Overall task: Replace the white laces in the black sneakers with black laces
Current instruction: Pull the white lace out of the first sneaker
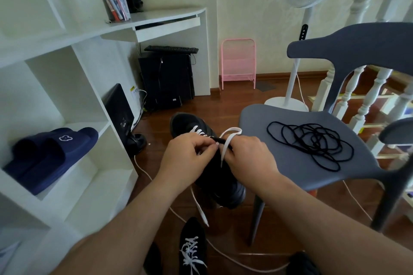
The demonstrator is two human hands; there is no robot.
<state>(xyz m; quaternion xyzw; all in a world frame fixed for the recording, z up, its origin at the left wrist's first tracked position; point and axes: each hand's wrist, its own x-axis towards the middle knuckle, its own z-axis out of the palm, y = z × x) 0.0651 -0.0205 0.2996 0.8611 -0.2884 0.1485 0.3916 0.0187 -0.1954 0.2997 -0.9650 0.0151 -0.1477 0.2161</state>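
Observation:
A black sneaker [190, 124] is held up in the middle of the view, toe pointing away, with a white lace [225, 140] still threaded through its front eyelets. My left hand [185, 154] pinches the lace at the tongue. My right hand [248, 155] grips the same lace, which loops up over its fingers and hangs down. A second black sneaker [192, 250] with white laces stands on the floor at the bottom. A tangle of black laces [312, 143] lies on the grey chair seat [279, 163] to the right.
A white shelf unit [67, 100] on the left holds navy slippers [49, 156]. A white fan stand [290, 96] and white banister [357, 96] are behind the chair. A white cable [234, 254] runs over the wooden floor. A computer tower [167, 80] sits under the desk.

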